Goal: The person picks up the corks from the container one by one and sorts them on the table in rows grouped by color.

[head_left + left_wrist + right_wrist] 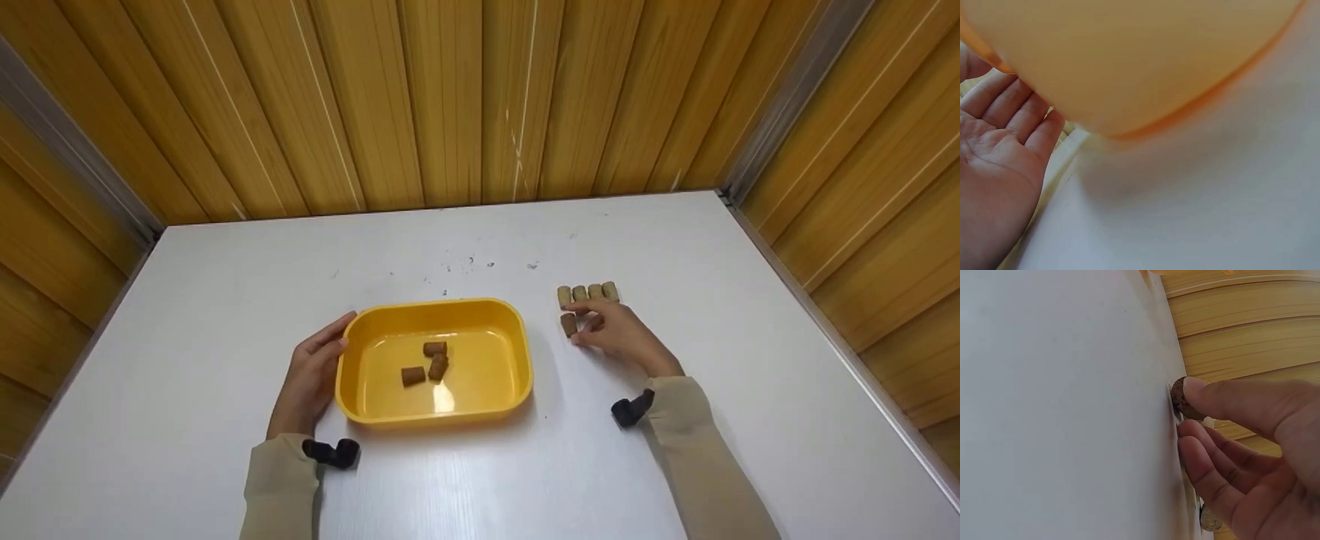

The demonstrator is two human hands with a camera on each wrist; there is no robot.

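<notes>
My left hand (313,369) grips the left end of a yellow plastic tray (435,415), thumb at the rim and fingers along the outer wall. Three dark brown corks (413,376) lie inside it, near the middle. To the tray's right, my right hand (616,335) pinches another dark brown cork (568,325) between thumb and index finger, at the table surface. Just beyond that cork stretches a row of several pale corks (580,293), side by side. In the right wrist view the thumb covers part of the dark cork (1180,400), and a pale cork (1211,519) shows below the fingers.
Everything rests on a white table (480,480) with small dark marks (490,264) behind the tray. Wood-look panels (450,105) close off the back and both sides. A black wrist camera (631,409) sits on each sleeve.
</notes>
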